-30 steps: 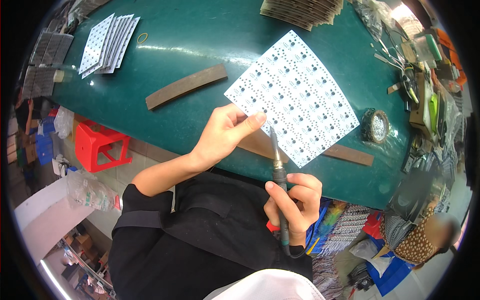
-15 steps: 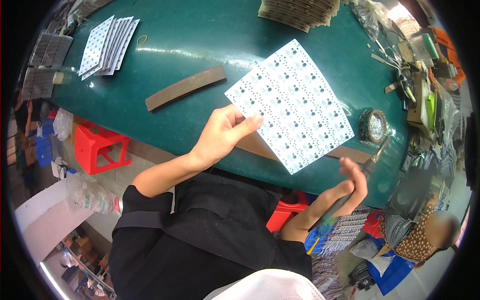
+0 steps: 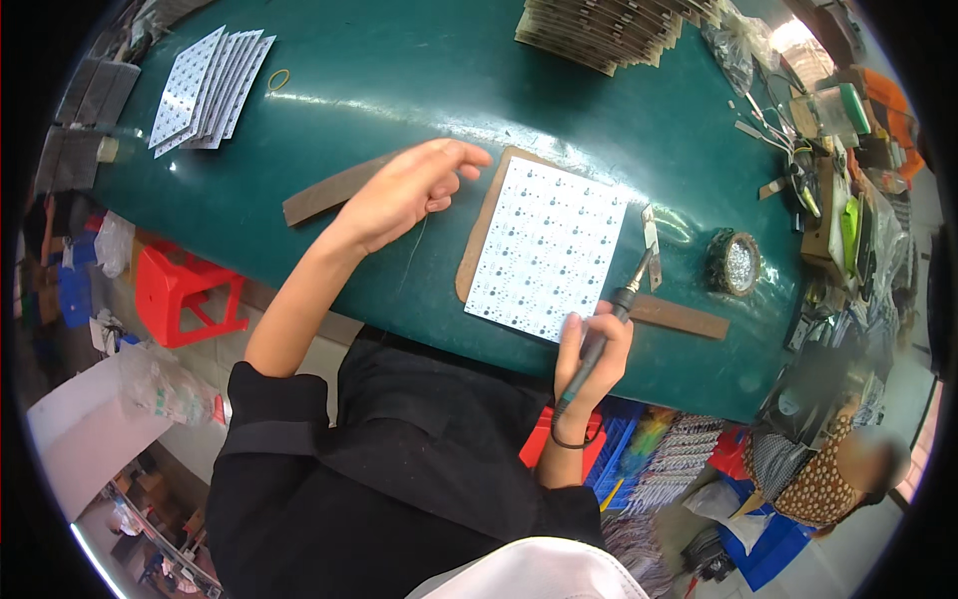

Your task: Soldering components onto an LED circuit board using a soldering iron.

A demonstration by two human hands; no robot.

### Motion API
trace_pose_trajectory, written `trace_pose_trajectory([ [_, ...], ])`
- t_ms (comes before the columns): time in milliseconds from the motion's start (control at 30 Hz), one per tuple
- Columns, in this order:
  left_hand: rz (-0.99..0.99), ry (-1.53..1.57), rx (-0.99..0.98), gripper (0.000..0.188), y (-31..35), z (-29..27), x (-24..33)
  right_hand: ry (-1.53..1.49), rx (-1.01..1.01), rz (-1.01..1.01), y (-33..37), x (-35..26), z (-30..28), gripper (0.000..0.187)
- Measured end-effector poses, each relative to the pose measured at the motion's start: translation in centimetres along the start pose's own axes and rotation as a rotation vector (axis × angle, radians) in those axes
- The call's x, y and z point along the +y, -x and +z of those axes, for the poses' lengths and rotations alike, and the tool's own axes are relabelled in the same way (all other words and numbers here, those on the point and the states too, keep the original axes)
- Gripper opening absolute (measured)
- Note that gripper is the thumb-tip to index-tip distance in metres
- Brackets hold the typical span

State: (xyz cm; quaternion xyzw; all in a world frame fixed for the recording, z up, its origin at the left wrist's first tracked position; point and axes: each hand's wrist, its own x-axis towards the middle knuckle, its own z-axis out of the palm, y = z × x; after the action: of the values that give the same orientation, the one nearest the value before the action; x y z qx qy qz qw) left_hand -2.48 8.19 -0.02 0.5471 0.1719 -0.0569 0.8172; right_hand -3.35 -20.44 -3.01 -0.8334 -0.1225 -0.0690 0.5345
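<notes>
A white circuit board (image 3: 549, 250) with rows of small dark parts lies on a brown board (image 3: 472, 262) on the green table. In my right hand (image 3: 596, 361) is a soldering iron (image 3: 591, 359), its metal tip pointing up past the circuit board's right edge. My thumb is close to the board's lower right corner. Left of the circuit board, my left hand (image 3: 407, 195) hovers over the end of a curved brown strip (image 3: 329, 192). Its fingers are loosely bent and apart, with nothing visible in them. A thin strand (image 3: 413, 255) shows just below this hand.
White circuit boards (image 3: 205, 92) stand fanned out at the far left, near a yellow rubber band (image 3: 278, 80). More stacked boards (image 3: 599, 32) are at the back. A tape roll (image 3: 735, 263), a small metal strip (image 3: 652, 245) and another brown strip (image 3: 681, 317) lie right.
The white circuit board has come down onto the brown board, and my left hand has let go and moved up and left. My right hand has moved left with the soldering iron.
</notes>
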Motion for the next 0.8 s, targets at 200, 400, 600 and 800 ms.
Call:
trace_pose_trajectory([
  [200, 0.483, -0.338, 0.226, 0.028, 0.9, 0.8, -0.6, 0.498, -0.032, -0.337, -2.4, -2.2, -2.1, 0.027],
  [400, 0.262, 0.186, 0.105, 0.014, -1.3, 1.4, 1.2, 0.057, -0.109, -0.195, -4.5, -4.0, 1.9, 0.028],
  [600, 0.41, -0.203, 0.154, 0.014, -2.2, 1.1, 3.6, 0.424, -0.394, -0.439, -4.7, -3.6, 5.0, 0.023],
  [800, 0.722, -1.037, 0.229, 0.011, -2.2, 1.4, 1.5, 0.154, -0.345, -0.249, -5.0, -4.5, 3.4, 0.032],
])
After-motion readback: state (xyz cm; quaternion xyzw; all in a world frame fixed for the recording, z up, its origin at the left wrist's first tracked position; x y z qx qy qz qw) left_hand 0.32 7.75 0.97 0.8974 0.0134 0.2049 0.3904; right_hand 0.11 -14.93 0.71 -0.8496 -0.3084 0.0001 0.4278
